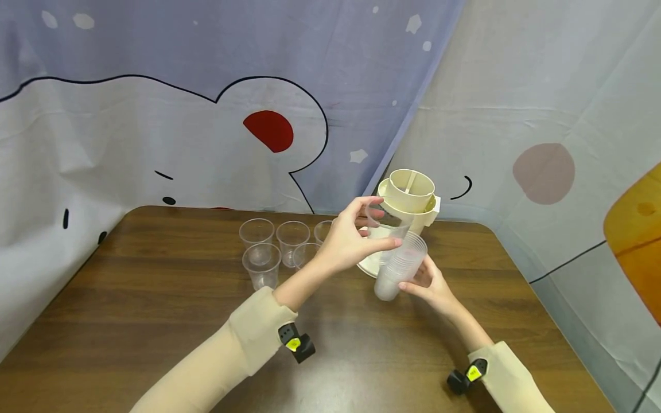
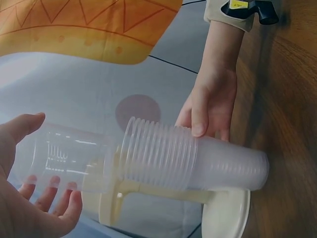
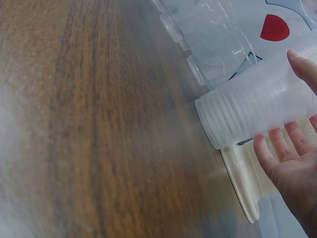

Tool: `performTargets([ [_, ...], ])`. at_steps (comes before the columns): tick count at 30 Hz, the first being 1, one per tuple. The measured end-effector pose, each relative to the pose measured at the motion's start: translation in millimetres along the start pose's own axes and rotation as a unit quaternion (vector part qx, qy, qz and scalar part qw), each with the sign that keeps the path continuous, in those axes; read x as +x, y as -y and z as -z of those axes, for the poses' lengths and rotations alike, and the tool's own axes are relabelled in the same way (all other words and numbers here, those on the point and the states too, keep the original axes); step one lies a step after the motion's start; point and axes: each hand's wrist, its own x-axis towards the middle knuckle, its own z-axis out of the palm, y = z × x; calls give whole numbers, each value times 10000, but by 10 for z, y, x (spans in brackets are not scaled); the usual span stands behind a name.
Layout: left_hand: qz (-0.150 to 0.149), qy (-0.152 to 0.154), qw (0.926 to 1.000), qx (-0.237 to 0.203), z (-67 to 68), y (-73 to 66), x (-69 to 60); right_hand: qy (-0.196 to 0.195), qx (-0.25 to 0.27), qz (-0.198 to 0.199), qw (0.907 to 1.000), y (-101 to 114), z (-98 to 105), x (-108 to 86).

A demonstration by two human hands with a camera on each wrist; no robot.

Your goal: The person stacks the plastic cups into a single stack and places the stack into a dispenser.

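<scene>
In the centre-right of the head view, the left hand [image 1: 347, 238] had its thumb and fingers curled round a single clear, thin-walled plastic cup [image 1: 388, 225]. Just below and right of it, a tall nested stack of translucent plastic cups [image 1: 399, 268] lay against the palm side of the right hand [image 1: 432, 288], clamped between thumb and fingers. Closely ringed rims ridged the stack's upper part; its lower part was smoother and cloudier. Its long axis tilted, mouths toward the upper right, narrow base toward the lower left. Behind stood a smooth cream plastic stand with a cylindrical top [image 1: 409, 202], above a brown wood-grain table [image 1: 155, 327].
</scene>
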Motion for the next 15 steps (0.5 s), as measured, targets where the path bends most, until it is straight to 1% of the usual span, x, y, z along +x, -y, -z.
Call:
performTargets([
  [3, -44, -3, 10000, -39, -26, -6, 19, -18, -40, -43, 10000, 0, 4, -1],
  [9, -190, -9, 9998, -99, -68, -18, 62, -16, -38, 25, 10000, -12, 13, 5],
  [15, -220, -25, 9997, -76, -119, -22, 102, -4, -39, 56, 10000, -13, 22, 5],
])
